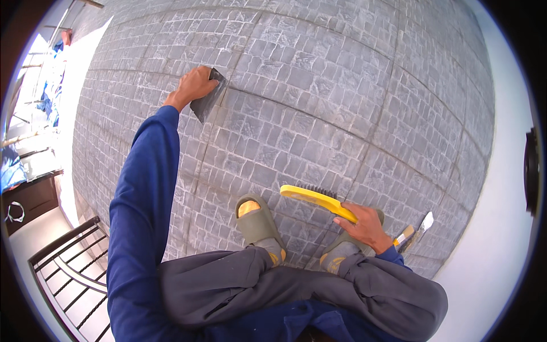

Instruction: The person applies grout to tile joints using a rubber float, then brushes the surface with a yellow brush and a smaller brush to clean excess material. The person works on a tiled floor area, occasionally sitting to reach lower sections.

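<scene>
My left hand (194,85) reaches far out over the grey tiles, closed around the upper end of a dark flat scraper (206,102). Its lower edge rests on or just above the floor beside a tile joint; I cannot tell which. Near my right foot, my right hand (364,227) grips the handle of a yellow wire brush (313,197). The dark bristles point away from me, toward the far side of the floor. Grey tiles (290,122) with a cobblestone pattern and straight joints spread out in front of me.
A paintbrush (404,233) and a whitish-tipped tool (420,229) lie right of my right hand, near the white wall (481,239). My sandals (259,223) stand on the tiles. A dark metal railing (68,273) is at lower left, a bright opening beyond it.
</scene>
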Motion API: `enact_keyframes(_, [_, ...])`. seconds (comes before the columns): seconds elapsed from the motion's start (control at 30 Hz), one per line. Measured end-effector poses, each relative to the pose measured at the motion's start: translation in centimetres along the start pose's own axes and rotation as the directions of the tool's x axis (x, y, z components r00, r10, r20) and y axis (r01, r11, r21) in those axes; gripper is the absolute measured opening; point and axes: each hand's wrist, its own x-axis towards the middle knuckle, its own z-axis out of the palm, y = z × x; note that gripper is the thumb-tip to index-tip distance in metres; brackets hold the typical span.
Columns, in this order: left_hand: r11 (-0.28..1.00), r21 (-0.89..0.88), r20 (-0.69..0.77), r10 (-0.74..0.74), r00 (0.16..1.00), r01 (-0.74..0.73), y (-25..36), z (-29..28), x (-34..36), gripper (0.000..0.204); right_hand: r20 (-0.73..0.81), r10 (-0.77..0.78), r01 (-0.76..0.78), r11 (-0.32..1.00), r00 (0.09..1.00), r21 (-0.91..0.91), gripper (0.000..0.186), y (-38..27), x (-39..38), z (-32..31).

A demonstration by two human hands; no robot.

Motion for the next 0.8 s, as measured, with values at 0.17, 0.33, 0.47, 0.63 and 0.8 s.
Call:
enact_keyframes(0.17, [0.999,0.028,0.023,-0.025,0.999,0.024,0.9,-0.1,0.5,0.037,0.011,-0.029,0.029,1.000,1.000,-0.002,0.046,-0.2,0.3,0.1])
enact_keyframes(0.33, [0.997,0.034,0.031,-0.076,0.997,0.074,1.0,0.1,0.9,0.037,0.032,-0.040,0.040,0.999,0.999,-0.004,0.044,-0.3,0.6,0.1])
enact_keyframes(0.47, [0.997,0.045,0.020,-0.068,0.998,0.067,0.4,0.4,1.2,0.042,0.022,-0.069,0.069,0.998,0.997,-0.003,0.045,-0.3,0.9,0.2])
enact_keyframes(0.63, [0.996,0.052,0.056,-0.070,0.996,0.067,0.2,0.2,1.7,0.046,0.009,-0.079,0.079,0.997,0.997,0.005,0.044,-0.3,0.8,0.2])
enact_keyframes(0.8, [0.993,0.045,0.008,-0.109,0.994,0.109,1.3,0.4,1.8,0.044,0.031,-0.037,0.037,0.999,0.999,0.017,0.046,-0.3,0.6,0.6])
